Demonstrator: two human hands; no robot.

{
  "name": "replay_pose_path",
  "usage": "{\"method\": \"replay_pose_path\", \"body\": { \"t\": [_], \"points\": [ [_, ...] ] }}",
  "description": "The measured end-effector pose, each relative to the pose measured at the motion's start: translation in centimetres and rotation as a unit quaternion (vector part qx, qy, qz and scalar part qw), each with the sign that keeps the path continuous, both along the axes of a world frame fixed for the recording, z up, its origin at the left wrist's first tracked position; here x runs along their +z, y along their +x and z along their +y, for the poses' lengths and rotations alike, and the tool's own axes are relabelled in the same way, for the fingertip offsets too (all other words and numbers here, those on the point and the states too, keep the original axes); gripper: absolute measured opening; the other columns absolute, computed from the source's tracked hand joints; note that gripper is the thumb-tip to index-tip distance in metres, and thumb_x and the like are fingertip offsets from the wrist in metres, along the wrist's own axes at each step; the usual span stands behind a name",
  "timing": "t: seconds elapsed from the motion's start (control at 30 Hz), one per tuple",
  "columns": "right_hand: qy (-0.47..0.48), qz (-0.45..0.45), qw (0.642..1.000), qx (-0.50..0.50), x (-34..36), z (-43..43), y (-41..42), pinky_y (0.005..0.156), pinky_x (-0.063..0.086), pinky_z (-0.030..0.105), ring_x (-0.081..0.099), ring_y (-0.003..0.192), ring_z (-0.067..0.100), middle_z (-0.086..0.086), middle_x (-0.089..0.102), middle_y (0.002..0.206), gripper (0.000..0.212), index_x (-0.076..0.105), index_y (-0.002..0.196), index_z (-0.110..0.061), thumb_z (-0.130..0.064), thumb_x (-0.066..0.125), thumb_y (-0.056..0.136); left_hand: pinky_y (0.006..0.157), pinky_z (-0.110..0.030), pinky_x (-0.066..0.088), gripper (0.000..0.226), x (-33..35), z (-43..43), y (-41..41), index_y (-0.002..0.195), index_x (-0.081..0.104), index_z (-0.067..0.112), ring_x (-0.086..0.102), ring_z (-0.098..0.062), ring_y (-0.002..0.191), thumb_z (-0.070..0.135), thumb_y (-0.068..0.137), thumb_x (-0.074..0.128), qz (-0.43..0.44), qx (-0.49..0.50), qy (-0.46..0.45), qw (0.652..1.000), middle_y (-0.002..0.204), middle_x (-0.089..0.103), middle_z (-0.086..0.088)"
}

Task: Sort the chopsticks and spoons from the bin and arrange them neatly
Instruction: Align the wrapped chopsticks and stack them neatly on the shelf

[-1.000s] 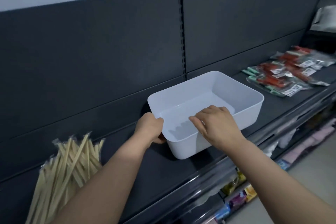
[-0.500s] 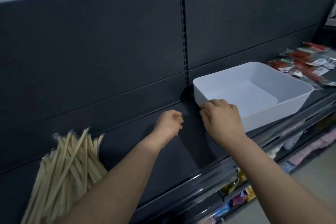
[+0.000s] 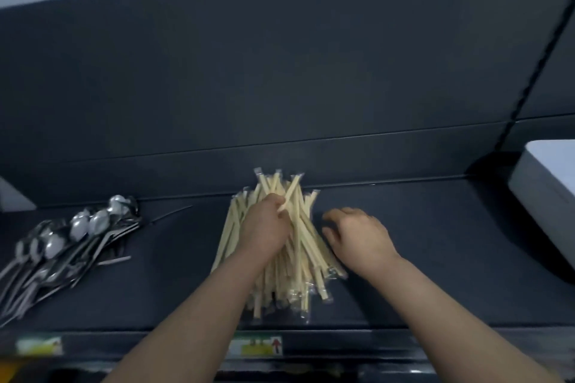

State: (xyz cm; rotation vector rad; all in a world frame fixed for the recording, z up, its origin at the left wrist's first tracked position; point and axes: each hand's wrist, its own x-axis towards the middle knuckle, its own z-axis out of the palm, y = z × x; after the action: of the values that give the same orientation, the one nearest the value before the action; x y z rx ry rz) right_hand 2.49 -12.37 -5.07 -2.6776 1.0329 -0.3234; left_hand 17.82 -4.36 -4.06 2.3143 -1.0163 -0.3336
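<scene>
Dark shelf (image 3: 435, 246) bears the chopsticks (image 3: 295, 277) in a fanned pile, long axis running front to back, with the left grip (image 3: 264, 227) on top, curled round a few of them, and the right grip (image 3: 357, 236) just beside its right edge, loosely curled, empty.

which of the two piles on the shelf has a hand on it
The chopstick pile in the middle: the left hand grips its sticks. The spoon pile further left has no hand on it.
</scene>
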Motion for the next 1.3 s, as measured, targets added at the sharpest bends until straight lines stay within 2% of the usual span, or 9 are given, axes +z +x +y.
{"method": "replay_pose_path", "body": {
  "t": [0.07, 0.2, 0.27, 0.37, 0.57, 1.1, 1.2, 1.23, 1.3],
  "points": [
    [0.066, 0.009, 0.998, 0.001, -0.7, 1.2, 2.0, 0.089, 0.045, 0.035, 0.053, 0.114, 0.024, 0.003, 0.058, 0.123, 0.042, 0.049, 0.129, -0.022, -0.047, 0.041, 0.097, 0.082, -0.03, 0.045, 0.033, -0.3, 2.1, 2.8, 0.127, 0.055, 0.018, 0.051, -0.027, 0.116, 0.029, 0.097, 0.045, -0.035, 0.033, 0.028, 0.998, 0.123, 0.062, -0.006],
    [0.173, 0.02, 0.985, -0.004, -1.7, 3.0, 5.0, 0.101, 0.041, 0.039, 0.042, 0.13, 0.028, 0.008, 0.036, 0.147, 0.067, 0.023, 0.147, -0.023, -0.063, 0.032, 0.094, 0.104, -0.042, 0.039, 0.069, -2.7, 4.3, 7.2, 0.145, 0.032, 0.018, 0.039, -0.036, 0.13, 0.063, 0.093, 0.029, 0.064, 0.052, 0.15, 0.985, 0.142, 0.047, -0.009],
    [0.2, 0.02, 0.979, -0.014, -1.9, 3.6, 5.9, 0.108, 0.034, 0.041, 0.03, 0.139, 0.029, 0.008, 0.019, 0.157, 0.076, 0.011, 0.151, -0.026, -0.069, 0.03, 0.09, 0.11, -0.042, 0.031, 0.076, -3.8, 4.4, 7.9, 0.152, 0.021, 0.022, 0.03, -0.037, 0.138, 0.069, 0.092, 0.022, 0.09, 0.032, 0.177, 0.98, 0.152, 0.036, -0.007],
    [0.211, 0.035, 0.977, -0.023, -2.2, 4.0, 6.1, 0.113, 0.026, 0.043, 0.019, 0.145, 0.028, 0.006, 0.005, 0.161, 0.084, 0.004, 0.152, -0.029, -0.074, 0.03, 0.086, 0.112, -0.044, 0.024, 0.076, -4.6, 3.2, 7.0, 0.152, 0.021, 0.027, 0.026, -0.035, 0.14, 0.071, 0.09, 0.015, 0.085, -0.018, 0.171, 0.981, 0.154, 0.033, -0.004],
    [0.219, 0.025, 0.973, -0.071, -2.9, 1.8, 2.1, 0.114, 0.027, 0.041, 0.016, 0.145, 0.024, 0.002, 0.007, 0.16, 0.085, 0.003, 0.152, -0.031, -0.071, 0.04, 0.086, 0.112, -0.044, 0.024, 0.068, -4.0, -0.6, 1.0, 0.155, 0.009, 0.028, 0.011, -0.033, 0.145, 0.061, 0.097, 0.022, 0.106, -0.057, 0.151, 0.981, 0.16, 0.02, 0.001],
    [0.233, 0.031, 0.959, -0.159, -1.1, -9.9, -16.1, 0.111, 0.032, 0.039, 0.029, 0.14, 0.027, 0.007, 0.025, 0.155, 0.077, 0.013, 0.151, -0.028, -0.053, 0.051, 0.089, 0.116, -0.045, 0.023, 0.064, -3.9, -12.7, -16.9, 0.155, 0.013, 0.022, 0.013, -0.034, 0.145, 0.051, 0.1, 0.03, 0.132, -0.141, 0.145, 0.97, 0.159, 0.022, -0.003],
    [0.242, 0.024, 0.958, -0.151, -0.9, -10.3, -16.5, 0.113, 0.027, 0.042, 0.025, 0.141, 0.028, 0.006, 0.025, 0.155, 0.06, 0.023, 0.148, -0.029, -0.042, 0.045, 0.094, 0.107, -0.041, 0.032, 0.047, -3.8, -13.0, -16.5, 0.144, 0.038, 0.026, 0.027, -0.033, 0.138, 0.042, 0.1, 0.031, 0.135, -0.128, 0.123, 0.975, 0.149, 0.039, -0.006],
    [0.226, 0.016, 0.961, -0.159, -0.8, -10.4, -16.4, 0.112, 0.028, 0.043, 0.027, 0.139, 0.029, 0.005, 0.028, 0.153, 0.051, 0.032, 0.144, -0.026, -0.039, 0.041, 0.095, 0.1, -0.039, 0.036, 0.037, -3.7, -13.0, -16.3, 0.128, 0.053, 0.027, 0.034, -0.032, 0.134, 0.04, 0.1, 0.032, 0.135, -0.118, 0.112, 0.978, 0.139, 0.048, -0.006],
    [0.179, 0.001, 0.966, -0.186, -0.5, -10.3, -15.9, 0.103, 0.036, 0.043, 0.038, 0.129, 0.029, 0.005, 0.041, 0.143, 0.041, 0.052, 0.127, -0.021, -0.042, 0.034, 0.097, 0.087, -0.036, 0.046, 0.032, -3.4, -13.1, -15.8, 0.087, 0.06, 0.021, 0.053, -0.03, 0.115, 0.042, 0.097, 0.039, 0.125, -0.091, 0.085, 0.984, 0.105, 0.063, -0.003]
  ]
}}
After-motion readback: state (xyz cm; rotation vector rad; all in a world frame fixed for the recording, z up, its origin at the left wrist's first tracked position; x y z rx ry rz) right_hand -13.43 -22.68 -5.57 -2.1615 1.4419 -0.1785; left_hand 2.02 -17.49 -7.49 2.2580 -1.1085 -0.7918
